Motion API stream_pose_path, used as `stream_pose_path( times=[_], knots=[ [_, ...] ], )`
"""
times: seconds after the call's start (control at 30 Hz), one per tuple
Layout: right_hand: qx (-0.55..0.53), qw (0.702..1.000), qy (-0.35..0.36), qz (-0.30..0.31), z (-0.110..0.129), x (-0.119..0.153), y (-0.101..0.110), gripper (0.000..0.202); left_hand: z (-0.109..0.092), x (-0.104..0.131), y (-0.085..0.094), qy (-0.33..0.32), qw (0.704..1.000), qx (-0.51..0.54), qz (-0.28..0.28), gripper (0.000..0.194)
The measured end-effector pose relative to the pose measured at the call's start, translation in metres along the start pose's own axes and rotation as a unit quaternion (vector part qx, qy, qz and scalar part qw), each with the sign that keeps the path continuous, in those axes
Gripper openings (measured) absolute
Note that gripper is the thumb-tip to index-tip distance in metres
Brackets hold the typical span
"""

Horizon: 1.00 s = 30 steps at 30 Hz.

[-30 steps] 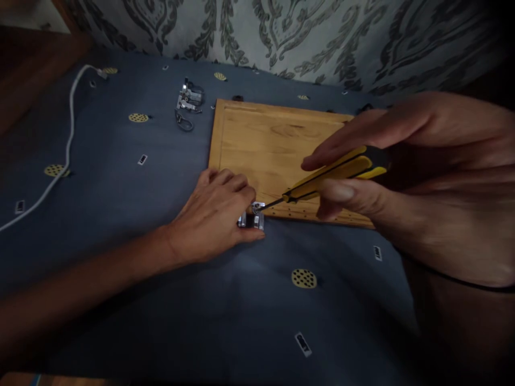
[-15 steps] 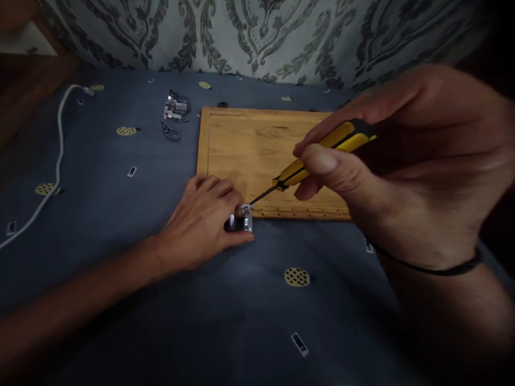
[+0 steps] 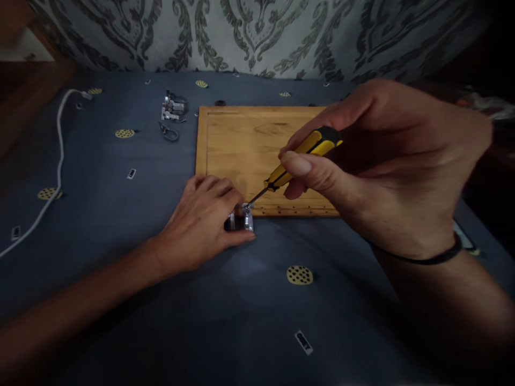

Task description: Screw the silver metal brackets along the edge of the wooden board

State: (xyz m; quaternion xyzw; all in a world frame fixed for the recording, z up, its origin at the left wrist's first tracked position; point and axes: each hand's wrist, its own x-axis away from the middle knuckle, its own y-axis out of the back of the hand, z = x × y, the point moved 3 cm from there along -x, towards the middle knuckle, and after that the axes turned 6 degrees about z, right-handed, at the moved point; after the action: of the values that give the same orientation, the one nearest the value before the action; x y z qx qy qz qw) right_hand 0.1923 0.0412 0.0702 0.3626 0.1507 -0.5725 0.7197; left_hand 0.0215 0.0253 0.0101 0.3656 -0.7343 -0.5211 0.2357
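Metal fitting: small and shiny [image 3: 248, 221], at the near edge of the wooden board [image 3: 241, 139], toward its left corner. Partly hidden by fingers; can't tell if anything fixes it there.
Left hand: clamped on the fitting [image 3: 201, 220], thumb on the near side, fingers over the board edge.
Screwdriver: yellow and black [image 3: 309, 153], tilted, tip down and left at the top of the fitting. Can't confirm the tip is seated in a screw head.
Right hand: closed on the screwdriver handle [image 3: 402, 171], thumb and fingers pinching it; black band [image 3: 430, 260] at the wrist. Hands apart from each other.
Slip risk: slanted shaft could ride out of the screw head if pushed off axis; tip would then scratch the board or jab the left fingers, which sit right beside it.
Shift risk: a loose left grip could let the fitting twist under torque and go out of line.
Board: flat on the desk [image 3: 241, 300], row of small dark holes along the near edge. Could slide if pushed hard, cloth under it being a weak anchor.
Far left of board: more metal pieces [image 3: 173, 110], dark loop [image 3: 168, 133] just nearer.
Left side: white cable [image 3: 60, 145], well apart from the work.
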Motion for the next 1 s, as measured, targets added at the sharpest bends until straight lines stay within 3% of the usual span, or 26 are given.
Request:
stream_pose_path(
  times=[0.3, 0.57, 0.9, 1.0],
  knots=[
    [0.069, 0.997, 0.006, 0.037, 0.008, 0.000, -0.001, 0.031, 0.000, 0.000, -0.001, 0.002, 1.000, -0.007, 0.002, 0.035],
    [0.047, 0.994, 0.014, 0.102, 0.018, -0.003, -0.002, 0.026, 0.003, 0.000, -0.002, -0.005, 1.000, 0.000, -0.016, 0.031],
    [0.070, 0.991, 0.019, 0.113, 0.016, -0.004, 0.005, 0.010, 0.002, 0.000, 0.000, 0.002, 1.000, -0.001, -0.007, 0.035],
    [0.046, 0.992, 0.014, 0.120, 0.013, -0.004, 0.007, 0.014, 0.002, 0.000, -0.001, 0.000, 1.000, 0.001, -0.009, 0.035]
  ],
)
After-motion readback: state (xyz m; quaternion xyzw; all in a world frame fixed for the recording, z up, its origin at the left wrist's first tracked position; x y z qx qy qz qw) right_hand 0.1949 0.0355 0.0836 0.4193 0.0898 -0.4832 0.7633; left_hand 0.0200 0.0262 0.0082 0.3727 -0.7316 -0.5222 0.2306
